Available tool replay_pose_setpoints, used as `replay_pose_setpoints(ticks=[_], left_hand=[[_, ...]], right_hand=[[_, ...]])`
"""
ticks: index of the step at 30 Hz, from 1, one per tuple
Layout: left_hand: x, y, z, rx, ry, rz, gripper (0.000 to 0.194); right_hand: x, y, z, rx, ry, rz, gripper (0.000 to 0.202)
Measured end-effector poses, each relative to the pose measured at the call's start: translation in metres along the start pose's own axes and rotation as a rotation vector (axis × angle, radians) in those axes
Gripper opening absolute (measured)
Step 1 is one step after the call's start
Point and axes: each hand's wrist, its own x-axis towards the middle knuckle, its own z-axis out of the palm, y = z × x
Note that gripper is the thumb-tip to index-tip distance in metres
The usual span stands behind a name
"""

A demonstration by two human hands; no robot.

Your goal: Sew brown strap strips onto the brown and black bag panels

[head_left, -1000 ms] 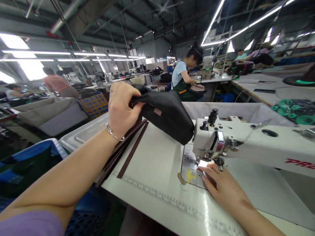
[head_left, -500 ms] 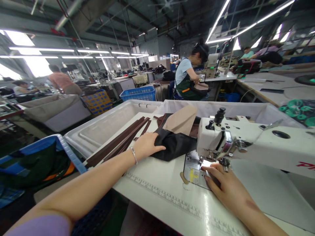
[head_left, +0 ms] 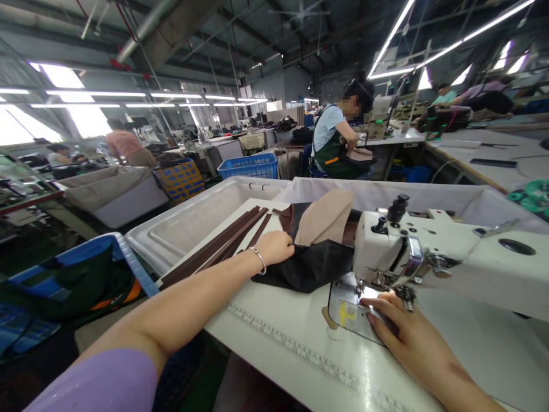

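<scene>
My left hand (head_left: 277, 247) has its fingers closed on the near-left edge of a black fabric piece (head_left: 309, 266). This piece lies crumpled on the white sewing table (head_left: 274, 320), left of the sewing machine (head_left: 386, 246). Beige fabric (head_left: 328, 217) stands up behind it, with some brown material alongside. My right hand (head_left: 398, 323) rests by the metal needle plate (head_left: 349, 309), its index finger reaching under the machine head near the needle and its thumb apart below. Nothing shows in that hand; its farther fingers are partly hidden.
Brown strips (head_left: 218, 243) lie on the table's left part. A white plastic bin (head_left: 171, 234) borders the table, and a blue crate (head_left: 124, 257) with dark green cloth stands at the left. A printed ruler (head_left: 291, 340) runs along the front edge. A co-worker (head_left: 337, 137) sits beyond.
My left hand has closed its fingers on the black fabric, where before they were spread over it. My right hand stays by the needle. The view has turned slightly left.
</scene>
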Motion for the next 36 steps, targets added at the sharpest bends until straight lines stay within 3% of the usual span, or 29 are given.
replay_pose_setpoints(ticks=[4,7,9,11,13,16,18,22,26,30,32,36], left_hand=[[-0.001,0.003,-0.025,-0.134,0.185,0.007,0.036],[-0.017,0.015,-0.048,-0.237,0.297,0.009,0.039],[-0.032,0.026,-0.053,-0.291,0.324,0.014,0.040],[-0.045,0.037,-0.053,-0.376,0.324,0.028,0.041],[-0.054,0.048,-0.050,-0.482,0.301,0.049,0.043],[-0.060,0.062,-0.049,-0.576,0.225,0.066,0.043],[-0.061,0.071,-0.052,-0.587,0.144,0.078,0.042],[-0.065,0.073,-0.063,-0.585,0.050,0.095,0.041],[-0.082,0.053,-0.073,-0.402,0.241,0.033,0.034],[-0.108,0.026,-0.075,-0.260,0.406,-0.133,0.026],[-0.118,0.018,-0.073,-0.392,0.387,-0.240,0.026],[-0.126,0.015,-0.068,-1.034,0.249,-0.380,0.025]], right_hand=[[-0.007,-0.014,-0.006,0.018,0.058,-0.143,0.024],[-0.007,-0.053,-0.018,0.068,0.092,-0.351,0.034],[0.001,-0.087,-0.027,0.115,0.097,-0.439,0.044],[0.015,-0.119,-0.034,0.181,0.151,-0.413,0.048],[0.034,-0.143,-0.037,0.285,0.197,-0.293,0.043],[0.057,-0.162,-0.038,0.471,0.127,-0.103,0.033],[0.064,-0.167,-0.036,0.541,0.097,-0.022,0.030],[0.062,-0.168,-0.032,0.636,0.199,0.154,0.020],[0.057,-0.159,-0.030,0.875,0.285,0.332,0.027],[0.055,-0.152,-0.027,0.956,0.344,0.381,0.030],[0.054,-0.151,-0.026,0.977,0.358,0.396,0.030],[0.052,-0.149,-0.023,0.991,0.355,0.426,0.033]])
